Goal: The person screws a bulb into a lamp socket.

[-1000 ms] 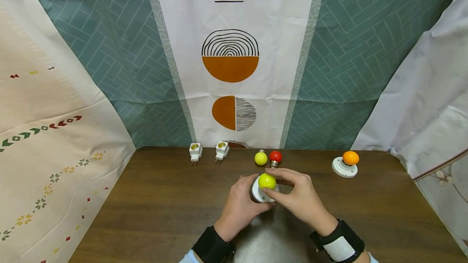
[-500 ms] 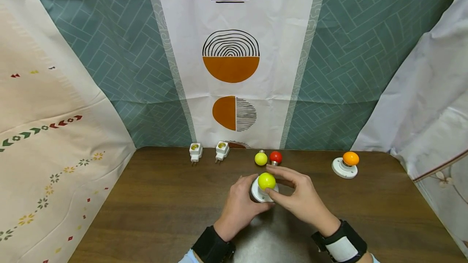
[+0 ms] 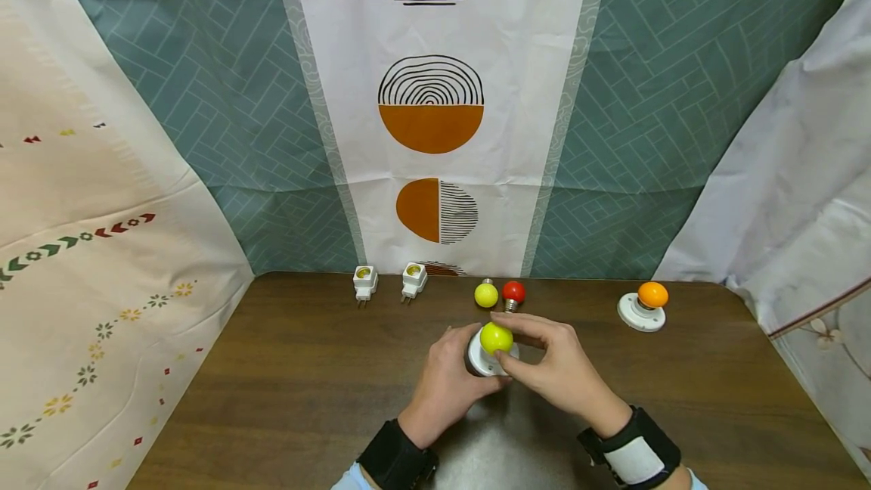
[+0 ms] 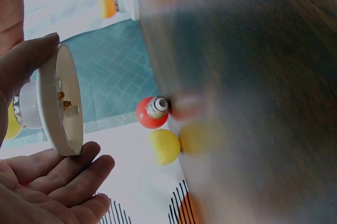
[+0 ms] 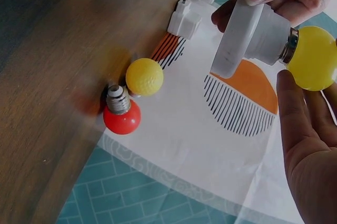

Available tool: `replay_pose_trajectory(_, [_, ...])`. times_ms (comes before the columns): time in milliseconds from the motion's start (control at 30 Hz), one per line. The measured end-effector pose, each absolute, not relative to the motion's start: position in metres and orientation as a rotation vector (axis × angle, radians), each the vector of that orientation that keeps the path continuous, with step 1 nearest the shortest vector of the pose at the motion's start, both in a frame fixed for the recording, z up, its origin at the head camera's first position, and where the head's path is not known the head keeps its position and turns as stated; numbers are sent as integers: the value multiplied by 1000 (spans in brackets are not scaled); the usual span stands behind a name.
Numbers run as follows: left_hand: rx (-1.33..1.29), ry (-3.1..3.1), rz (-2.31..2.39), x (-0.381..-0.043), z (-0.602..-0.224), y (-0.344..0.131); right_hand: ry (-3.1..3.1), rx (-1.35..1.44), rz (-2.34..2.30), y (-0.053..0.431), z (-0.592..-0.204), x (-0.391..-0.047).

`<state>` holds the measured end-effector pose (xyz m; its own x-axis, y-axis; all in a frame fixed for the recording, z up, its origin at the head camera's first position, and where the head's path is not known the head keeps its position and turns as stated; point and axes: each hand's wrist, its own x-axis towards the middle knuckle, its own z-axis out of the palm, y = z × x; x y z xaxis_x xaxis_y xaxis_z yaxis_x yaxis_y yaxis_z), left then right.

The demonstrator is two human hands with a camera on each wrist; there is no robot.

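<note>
My left hand (image 3: 445,376) grips a white round lamp holder (image 3: 479,358) by its rim, held up off the table. The left wrist view shows the underside of the lamp holder (image 4: 67,103), with brass terminals. In its socket sits a yellow-green bulb (image 3: 496,338); the right wrist view shows part of the metal collar between bulb (image 5: 313,58) and socket. My right hand (image 3: 561,361) pinches the bulb between thumb and fingers. Beyond the hands, another yellow-green bulb (image 3: 486,295) and a red bulb (image 3: 513,293) lie on the table.
Two white plug-in sockets (image 3: 364,283) lie at the back edge of the wooden table (image 3: 306,369), left of the loose bulbs. At the back right stands a white lamp holder (image 3: 640,314) carrying an orange bulb (image 3: 653,294). Patterned cloth (image 3: 435,36) hangs behind.
The right fingers eased away from the bulb half a second ago and are back against it now. Lamp holder and left hand have stayed nearly in place.
</note>
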<state>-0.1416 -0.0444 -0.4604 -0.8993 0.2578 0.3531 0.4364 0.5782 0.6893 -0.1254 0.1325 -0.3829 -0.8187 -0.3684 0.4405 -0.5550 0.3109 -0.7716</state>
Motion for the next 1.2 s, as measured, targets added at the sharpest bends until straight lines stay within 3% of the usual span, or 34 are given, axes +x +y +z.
replay_pose_trajectory(900, [-515,-2598,-1314,-138,-460,-46,-2259,695,1512,128,-384,-122])
replay_pose_trajectory(1200, [-528,-2603,-1311,-140,-460,-48,-2335,781,1539,130,-380,-125])
